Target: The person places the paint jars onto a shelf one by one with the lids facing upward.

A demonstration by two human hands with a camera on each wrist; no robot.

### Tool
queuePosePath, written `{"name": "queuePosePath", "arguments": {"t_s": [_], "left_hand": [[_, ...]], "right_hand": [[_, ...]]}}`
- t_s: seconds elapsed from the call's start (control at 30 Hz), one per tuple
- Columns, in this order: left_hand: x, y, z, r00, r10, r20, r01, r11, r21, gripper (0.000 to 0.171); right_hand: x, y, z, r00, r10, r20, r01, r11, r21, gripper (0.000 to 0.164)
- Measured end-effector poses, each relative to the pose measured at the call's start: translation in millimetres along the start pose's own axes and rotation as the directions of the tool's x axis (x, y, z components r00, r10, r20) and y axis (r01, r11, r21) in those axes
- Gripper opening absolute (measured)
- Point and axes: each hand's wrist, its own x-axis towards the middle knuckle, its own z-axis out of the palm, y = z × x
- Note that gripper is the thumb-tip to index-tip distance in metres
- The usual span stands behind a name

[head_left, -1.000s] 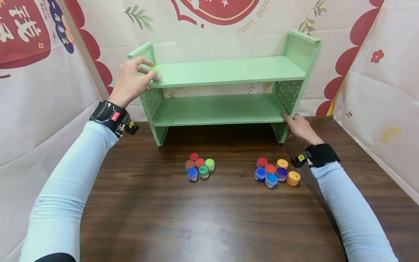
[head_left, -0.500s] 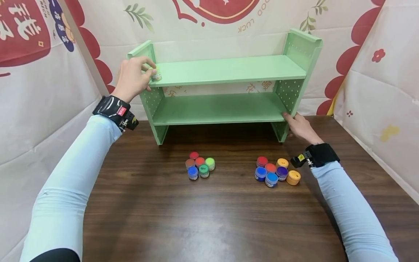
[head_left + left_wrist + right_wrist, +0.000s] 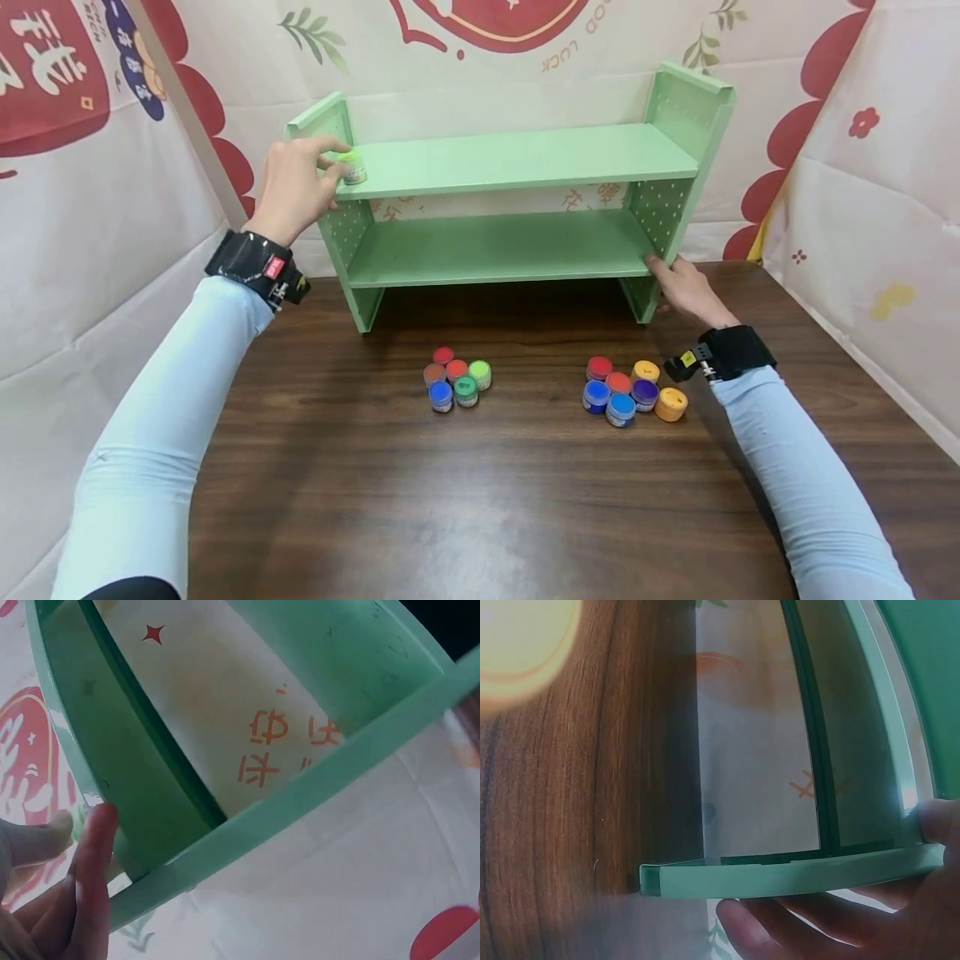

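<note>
A green two-tier shelf (image 3: 517,158) stands on the table. At the left end of its upper board is a small paint jar (image 3: 355,169) with a lime-green lid. My left hand (image 3: 295,185) pinches this jar between thumb and fingers; in the left wrist view the fingers (image 3: 94,855) mostly hide it. With my right hand (image 3: 688,292) I grip the shelf's lower right side. The right wrist view shows the thumb (image 3: 935,820) by the lower board's edge and the other fingers outside the side panel (image 3: 780,877).
On the table (image 3: 480,500), several small jars with red, brown, blue and green lids (image 3: 467,387) cluster at centre left. Another cluster of red, blue, purple and yellow-orange jars (image 3: 621,407) sits at the right. Printed cloth walls (image 3: 862,208) enclose the back and sides.
My left hand and the lime-lidded jar have shifted slightly left along the upper board. The right hand keeps its grip in the same place, and the two jar clusters are unmoved.
</note>
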Motion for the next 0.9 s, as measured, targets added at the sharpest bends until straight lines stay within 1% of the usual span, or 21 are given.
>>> {"name": "queuePosePath", "arguments": {"t_s": [0.07, 0.1, 0.17, 0.23, 0.27, 0.3, 0.33, 0.4, 0.47, 0.53, 0.57, 0.6, 0.63, 0.67, 0.73, 0.77, 0.83, 0.9], "left_hand": [[-9.8, 0.9, 4.5, 0.995, 0.01, -0.103, -0.008, 1.0, 0.019, 0.029], [-14.8, 1.5, 8.5, 0.987, 0.02, -0.162, -0.017, 1.0, 0.02, 0.027], [-25.6, 3.7, 19.6, 0.963, 0.05, -0.264, -0.053, 0.999, -0.001, 0.025], [-37.4, 6.3, 35.4, 0.945, 0.089, -0.313, -0.108, 0.993, -0.042, 0.024], [-44.2, 8.4, 44.2, 0.945, 0.109, -0.308, -0.136, 0.989, -0.066, 0.023], [-51.2, 10.3, 53.4, 0.949, 0.128, -0.29, -0.159, 0.983, -0.088, 0.022], [-58.3, 12.5, 62.9, 0.955, 0.142, -0.259, -0.176, 0.978, -0.111, 0.02], [-71.5, 16.2, 81.9, 0.971, 0.164, -0.173, -0.191, 0.969, -0.155, 0.017], [-82.2, 19.4, 98.6, 0.982, 0.177, -0.072, -0.188, 0.964, -0.191, 0.015], [-89.7, 20.9, 112.7, 0.982, 0.187, 0.034, -0.175, 0.959, -0.223, 0.016], [-92.1, 21.4, 118.6, 0.977, 0.193, 0.094, -0.166, 0.957, -0.24, 0.017], [-93.5, 21.8, 124.3, 0.968, 0.202, 0.152, -0.159, 0.954, -0.256, 0.017], [-94.6, 21.9, 129.2, 0.953, 0.214, 0.215, -0.15, 0.949, -0.279, 0.019], [-95.4, 21.6, 133.8, 0.933, 0.227, 0.279, -0.141, 0.944, -0.298, 0.021], [-96.5, 19.5, 142.5, 0.88, 0.254, 0.401, -0.121, 0.937, -0.329, 0.024], [-97.2, 18.1, 146.5, 0.852, 0.267, 0.449, -0.114, 0.934, -0.339, 0.026], [-100.1, 14.7, 152.7, 0.801, 0.29, 0.524, -0.104, 0.929, -0.355, 0.029], [-103.6, 9.9, 157.6, 0.76, 0.298, 0.578, -0.091, 0.929, -0.359, 0.03]], "right_hand": [[0.0, -0.7, -0.5, 1.0, 0.004, -0.002, -0.004, 1.0, -0.004, 0.077], [0.4, -0.9, -0.9, 1.0, 0.005, -0.005, -0.005, 1.0, -0.005, 0.077], [1.0, -1.8, -1.9, 1.0, 0.012, -0.009, -0.012, 1.0, -0.001, 0.077], [1.8, -2.5, -2.4, 1.0, 0.017, -0.016, -0.017, 1.0, 0.0, 0.078], [2.2, -2.6, -2.4, 1.0, 0.019, -0.019, -0.019, 1.0, 0.0, 0.078], [2.3, -2.7, -2.2, 1.0, 0.021, -0.02, -0.021, 1.0, 0.002, 0.078], [2.3, -3.0, -1.8, 1.0, 0.024, -0.02, -0.024, 1.0, 0.002, 0.078], [2.2, -2.9, -0.7, 1.0, 0.024, -0.019, -0.024, 1.0, 0.001, 0.078], [2.0, -2.5, 0.4, 1.0, 0.02, -0.014, -0.02, 1.0, -0.001, 0.079], [1.8, -2.5, 1.1, 1.0, 0.017, -0.01, -0.017, 1.0, 0.001, 0.079], [1.8, -2.2, 1.2, 1.0, 0.016, -0.01, -0.016, 1.0, 0.002, 0.079], [1.7, -2.0, 1.0, 1.0, 0.015, -0.013, -0.015, 1.0, 0.001, 0.079], [1.7, -1.7, 0.7, 1.0, 0.014, -0.017, -0.014, 1.0, -0.002, 0.078], [1.5, -1.5, 0.4, 1.0, 0.014, -0.021, -0.014, 1.0, 0.0, 0.079], [1.2, -1.0, 0.0, 1.0, 0.016, -0.026, -0.015, 1.0, 0.004, 0.078], [1.1, -0.6, 0.0, 1.0, 0.016, -0.027, -0.015, 1.0, 0.007, 0.078], [0.7, 0.0, 0.5, 1.0, 0.018, -0.022, -0.018, 1.0, 0.013, 0.078], [0.2, 0.8, 1.5, 1.0, 0.023, -0.017, -0.023, 1.0, 0.02, 0.078]]}}
